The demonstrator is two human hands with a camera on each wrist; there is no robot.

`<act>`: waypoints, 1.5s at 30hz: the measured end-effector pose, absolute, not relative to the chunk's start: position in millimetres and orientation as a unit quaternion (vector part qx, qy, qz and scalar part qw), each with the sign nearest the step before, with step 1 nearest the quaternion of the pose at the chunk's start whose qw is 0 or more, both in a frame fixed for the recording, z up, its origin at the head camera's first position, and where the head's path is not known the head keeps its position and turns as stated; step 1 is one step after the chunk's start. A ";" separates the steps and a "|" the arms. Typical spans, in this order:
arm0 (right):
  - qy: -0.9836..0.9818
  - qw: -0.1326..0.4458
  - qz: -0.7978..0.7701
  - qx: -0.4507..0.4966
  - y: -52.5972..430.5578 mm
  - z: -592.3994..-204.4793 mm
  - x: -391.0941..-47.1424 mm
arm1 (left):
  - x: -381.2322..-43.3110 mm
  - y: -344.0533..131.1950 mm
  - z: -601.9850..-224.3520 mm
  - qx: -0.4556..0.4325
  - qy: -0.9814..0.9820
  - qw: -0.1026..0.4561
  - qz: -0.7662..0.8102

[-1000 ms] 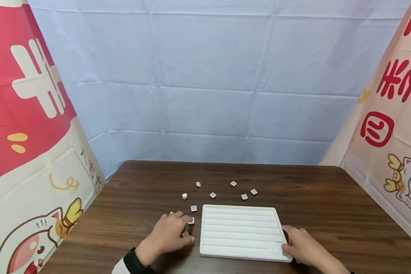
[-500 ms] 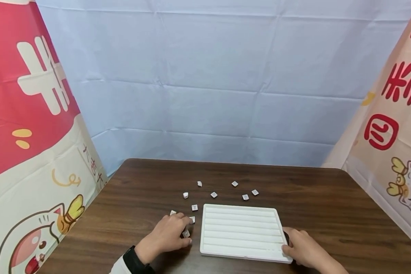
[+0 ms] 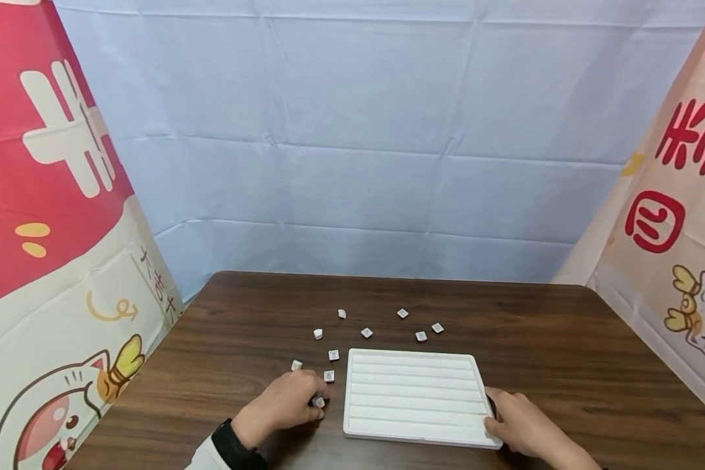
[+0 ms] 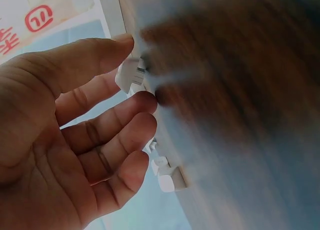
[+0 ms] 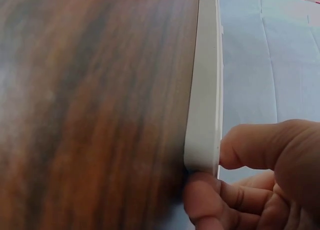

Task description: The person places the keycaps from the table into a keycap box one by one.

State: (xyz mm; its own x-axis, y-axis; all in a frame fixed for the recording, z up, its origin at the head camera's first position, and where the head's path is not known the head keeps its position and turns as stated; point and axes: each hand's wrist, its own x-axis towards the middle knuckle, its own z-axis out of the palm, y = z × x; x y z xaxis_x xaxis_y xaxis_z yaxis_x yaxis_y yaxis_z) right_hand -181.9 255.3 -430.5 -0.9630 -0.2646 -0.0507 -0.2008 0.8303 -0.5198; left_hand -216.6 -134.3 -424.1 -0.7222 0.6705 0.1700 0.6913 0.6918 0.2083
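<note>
My left hand (image 3: 290, 399) is low over the table, thumb and index finger closing around a white keycap (image 4: 130, 75). In the left wrist view that keycap is tilted, its underside toward the table, and the other fingers are loosely curled. Just beyond the fingertips sits another keycap (image 3: 329, 376), with one more keycap (image 3: 296, 365) behind the knuckles. A white ridged tray (image 3: 411, 399) lies flat to the right. My right hand (image 3: 519, 421) grips its right edge near the front corner, thumb on the rim and fingers (image 5: 202, 202) curled at the side.
Several more white keycaps (image 3: 367, 333) lie scattered on the dark wooden table (image 3: 258, 313) behind the tray. A light blue cloth (image 3: 352, 150) hangs past the far edge, with printed cloths at both sides.
My left hand has drawn back from the keycap beside the tray, and its thumb and index finger have closed in on the nearer one. The right hand stays on the tray.
</note>
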 end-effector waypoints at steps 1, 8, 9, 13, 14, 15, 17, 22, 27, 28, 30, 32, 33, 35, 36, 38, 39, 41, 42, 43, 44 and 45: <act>0.955 0.063 -0.266 -0.120 254.7 -430.2 -182.0 | -217.0 -134.3 -424.5 -0.372 -0.918 0.041 -0.128; 0.954 0.062 -0.268 -0.119 253.8 -430.3 -182.1 | -217.9 -133.7 -424.4 -0.376 -0.918 0.043 -0.123; 0.954 0.061 -0.267 -0.120 253.8 -430.5 -182.0 | -217.8 -133.6 -424.2 -0.376 -0.917 0.043 -0.122; 0.956 0.061 -0.266 -0.109 253.0 -430.6 -181.8 | -217.7 -133.8 -423.8 -0.380 -0.915 0.049 -0.128; 0.956 0.063 -0.266 -0.106 252.8 -430.4 -181.7 | -217.7 -133.7 -423.9 -0.381 -0.914 0.052 -0.130; 0.956 0.067 -0.267 -0.103 252.7 -430.1 -181.7 | -217.7 -133.8 -424.1 -0.382 -0.913 0.055 -0.133; 0.954 0.078 -0.273 -0.097 252.7 -429.2 -182.0 | -217.6 -133.9 -424.2 -0.384 -0.911 0.060 -0.138; 0.949 0.110 -0.281 -0.086 252.8 -426.5 -184.6 | -217.1 -134.1 -422.5 -0.387 -0.909 0.067 -0.139; 0.951 0.121 -0.275 -0.073 251.6 -423.9 -188.4 | -217.4 -133.7 -419.0 -0.379 -0.913 0.052 -0.140; 0.951 0.122 -0.275 -0.069 251.3 -423.3 -188.8 | -217.6 -133.7 -418.3 -0.375 -0.915 0.045 -0.142; 0.951 0.124 -0.274 -0.067 250.9 -422.3 -189.7 | -217.9 -133.6 -417.4 -0.372 -0.917 0.037 -0.142; 0.951 0.127 -0.274 -0.065 250.2 -421.3 -189.7 | -218.1 -133.4 -416.7 -0.370 -0.918 0.032 -0.139; 0.951 0.127 -0.273 -0.065 250.0 -421.0 -189.7 | -218.2 -133.4 -416.6 -0.369 -0.919 0.029 -0.138; 0.952 0.128 -0.272 -0.065 249.5 -420.6 -189.7 | -218.2 -133.0 -416.4 -0.369 -0.919 0.029 -0.137; 0.952 0.128 -0.271 -0.064 249.2 -420.5 -189.7 | -218.3 -132.8 -416.4 -0.369 -0.919 0.031 -0.137; 0.953 0.127 -0.269 -0.064 248.6 -420.4 -190.1 | -219.0 -132.4 -416.8 -0.365 -0.920 0.031 -0.141; 0.953 0.126 -0.268 -0.064 248.2 -420.4 -190.3 | -219.4 -132.2 -416.9 -0.364 -0.920 0.032 -0.144; 0.953 0.124 -0.267 -0.064 247.5 -420.4 -190.4 | -220.0 -131.8 -417.1 -0.360 -0.920 0.035 -0.148; 0.954 0.123 -0.267 -0.064 247.2 -420.4 -190.5 | -220.3 -131.8 -417.3 -0.358 -0.921 0.035 -0.151; 0.954 0.123 -0.266 -0.064 247.0 -420.5 -190.4 | -220.5 -131.8 -417.5 -0.355 -0.921 0.034 -0.155; 0.954 0.123 -0.266 -0.063 246.7 -420.4 -190.2 | -220.6 -131.9 -417.7 -0.354 -0.921 0.035 -0.157; 0.954 0.123 -0.266 -0.062 246.5 -420.6 -190.1 | -220.6 -132.1 -417.9 -0.352 -0.922 0.035 -0.160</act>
